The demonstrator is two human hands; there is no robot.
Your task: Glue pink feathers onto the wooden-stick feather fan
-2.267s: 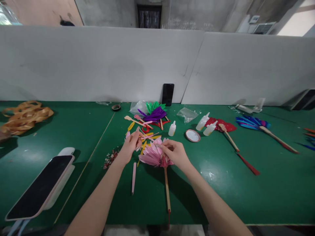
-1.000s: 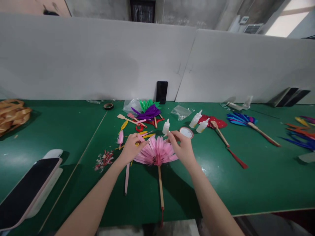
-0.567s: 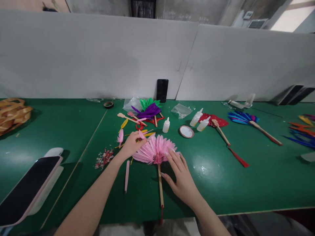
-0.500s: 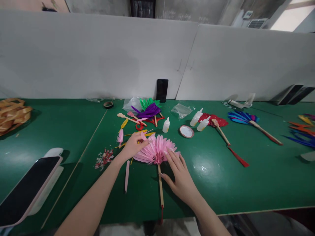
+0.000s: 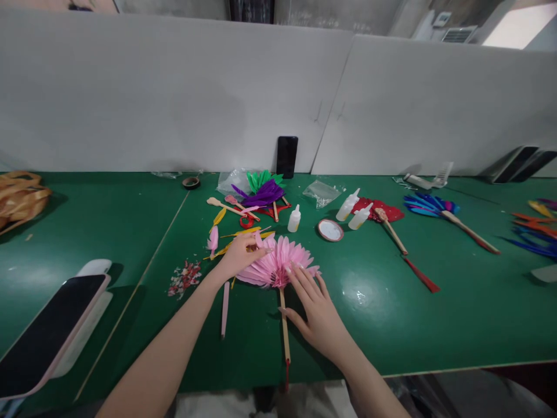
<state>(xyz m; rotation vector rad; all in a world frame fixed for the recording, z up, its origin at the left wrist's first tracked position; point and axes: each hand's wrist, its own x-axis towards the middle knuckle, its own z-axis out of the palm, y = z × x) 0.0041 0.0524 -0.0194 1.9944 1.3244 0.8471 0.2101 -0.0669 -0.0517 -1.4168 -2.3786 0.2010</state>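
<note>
A pink feather fan (image 5: 290, 255) lies on the green table, its wooden handle (image 5: 284, 331) pointing toward me and ending in a red tassel. My left hand (image 5: 241, 254) is closed in a pinch at the fan's upper left, on a pink feather (image 5: 260, 239) partly hidden by the fingers. With fingers stretched out, my right hand (image 5: 315, 307) rests on the fan's lower right feathers, the thumb near the top of the handle. A loose pink feather (image 5: 213, 240) and yellow feathers (image 5: 220, 217) lie left of the fan. Below my left hand is a slim pink stick-like tool (image 5: 225, 310).
Beyond the fan stand several white glue bottles (image 5: 294, 219) and a small white dish (image 5: 330, 230). Purple feathers (image 5: 261, 195), a red fan (image 5: 389, 213) and a blue fan (image 5: 429, 206) lie behind. Red and white bits (image 5: 185, 278) and a pink-edged device (image 5: 47, 337) are left.
My left hand has shifted very slightly, its fingers still pinched at the fan's upper left. The right hand stays spread on the fan. The whole view has moved a little.
</note>
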